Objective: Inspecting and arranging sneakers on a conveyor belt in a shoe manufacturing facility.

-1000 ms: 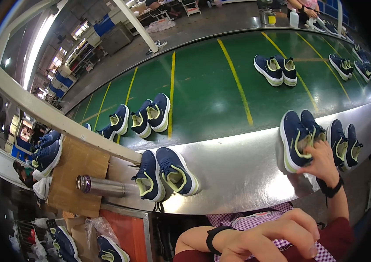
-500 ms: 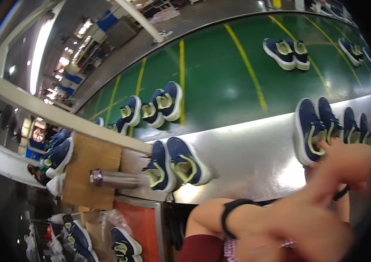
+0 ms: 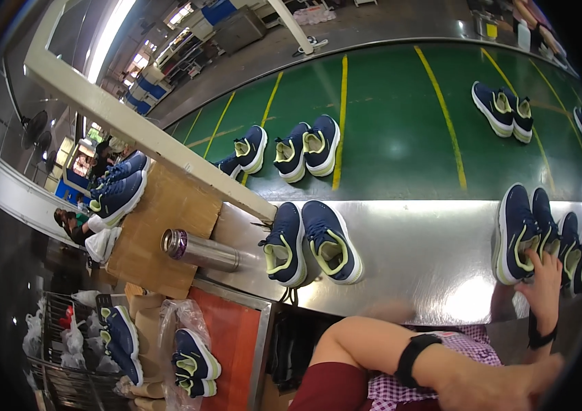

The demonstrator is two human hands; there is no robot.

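At the right end of the metal ledge, my right hand (image 3: 544,284), with a black wristband, grips the nearest navy sneaker (image 3: 513,236) at its heel. My fingers are at the lime-lined collar, with the thumb lower by the heel. More navy sneakers (image 3: 543,220) stand close beside it. Across my body bends my left arm, in a maroon sleeve with a black band. My left hand (image 3: 503,387), at the lower right, is smeared by motion, so its fingers cannot be read. A pair of navy sneakers (image 3: 332,243) stands on the ledge further left.
Beyond the metal ledge (image 3: 414,253) runs a green belt (image 3: 393,137) with yellow lines, carrying several sneakers. A steel flask (image 3: 202,250) lies beside a cardboard box (image 3: 161,236). A white post (image 3: 161,147) slants across the left. More sneakers (image 3: 195,363) lie at the lower left.
The view has shifted, so the ledge and sneakers appear further right and lower. My left hand has dropped away from in front of my right, which stays at the sneaker's collar.
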